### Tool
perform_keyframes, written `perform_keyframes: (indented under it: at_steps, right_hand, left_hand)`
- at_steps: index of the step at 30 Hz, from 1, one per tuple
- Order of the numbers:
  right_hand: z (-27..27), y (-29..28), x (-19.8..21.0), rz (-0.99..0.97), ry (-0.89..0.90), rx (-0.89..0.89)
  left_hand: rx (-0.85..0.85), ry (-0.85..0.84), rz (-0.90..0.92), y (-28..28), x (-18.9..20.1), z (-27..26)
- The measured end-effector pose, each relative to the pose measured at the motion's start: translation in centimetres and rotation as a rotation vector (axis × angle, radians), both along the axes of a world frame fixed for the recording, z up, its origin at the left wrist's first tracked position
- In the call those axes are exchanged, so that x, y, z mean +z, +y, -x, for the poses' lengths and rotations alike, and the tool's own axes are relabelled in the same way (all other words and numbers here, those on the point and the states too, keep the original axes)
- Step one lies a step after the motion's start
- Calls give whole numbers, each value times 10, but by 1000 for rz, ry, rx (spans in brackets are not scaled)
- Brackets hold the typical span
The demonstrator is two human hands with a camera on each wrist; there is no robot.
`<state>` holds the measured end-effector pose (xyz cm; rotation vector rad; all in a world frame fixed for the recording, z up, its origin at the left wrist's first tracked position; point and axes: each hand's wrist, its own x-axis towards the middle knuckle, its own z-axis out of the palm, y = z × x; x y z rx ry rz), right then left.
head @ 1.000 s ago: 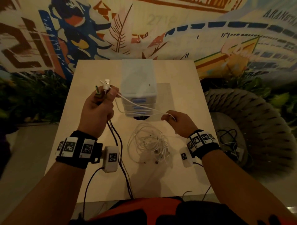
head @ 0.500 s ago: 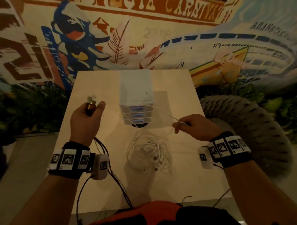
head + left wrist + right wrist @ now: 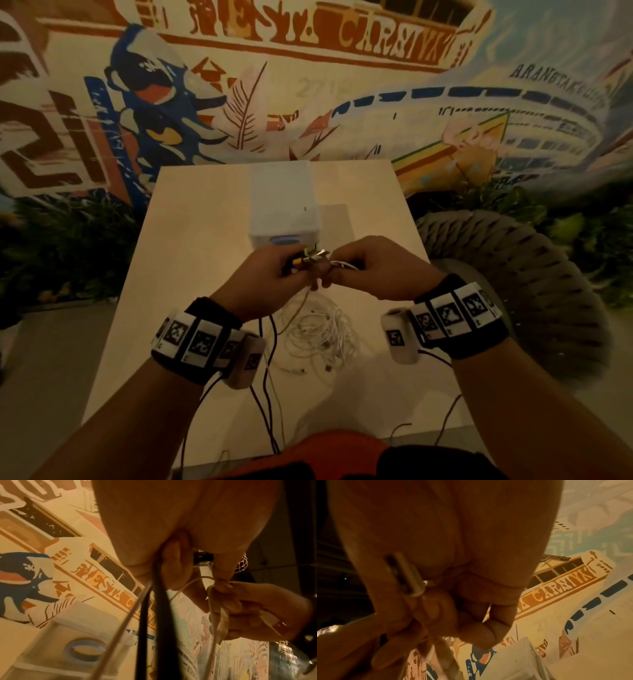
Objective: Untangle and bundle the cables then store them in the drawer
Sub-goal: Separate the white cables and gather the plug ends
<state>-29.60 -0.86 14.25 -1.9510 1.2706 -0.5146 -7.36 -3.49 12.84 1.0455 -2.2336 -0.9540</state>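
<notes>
My left hand (image 3: 274, 270) is raised in front of the white drawer unit (image 3: 283, 209) and grips black cables (image 3: 158, 615) and a white cable (image 3: 120, 627) that hang from its fist, their plugs poking out by the thumb. My right hand (image 3: 363, 270) is pressed up against it, fingers curled round a loop of white cable (image 3: 213, 615); a metal plug (image 3: 407, 574) shows at its palm. A tangled pile of white cables (image 3: 318, 332) lies on the table beneath both hands.
The pale square table (image 3: 191, 246) stands against a painted mural wall. A woven round basket (image 3: 513, 274) sits to the right of the table. Black wrist-camera leads (image 3: 270, 411) trail off the near edge. Dark plants fill the left side.
The hands were spread apart with white cable stretched between them; now they have come together in front of the drawer unit, and the cable is gathered into a loop.
</notes>
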Motion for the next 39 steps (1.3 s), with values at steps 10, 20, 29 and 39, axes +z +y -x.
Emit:
perform_keyframes:
  at_steps: [10,20,29,39]
  right_hand:
    - [1,9,-12,65,-721,-301]
    - [-29,10,-1,59,-872,-417]
    - [-56,16,8,93,-630,-381]
    - [-35,26,3,-37,-439,-136]
  left_hand:
    - [116,186,-105,9,-3,-4]
    - [88,151,-146,18,12,-2]
    - [219,478,-322,28,48,8]
    - [552,866,-196,1,72,-16]
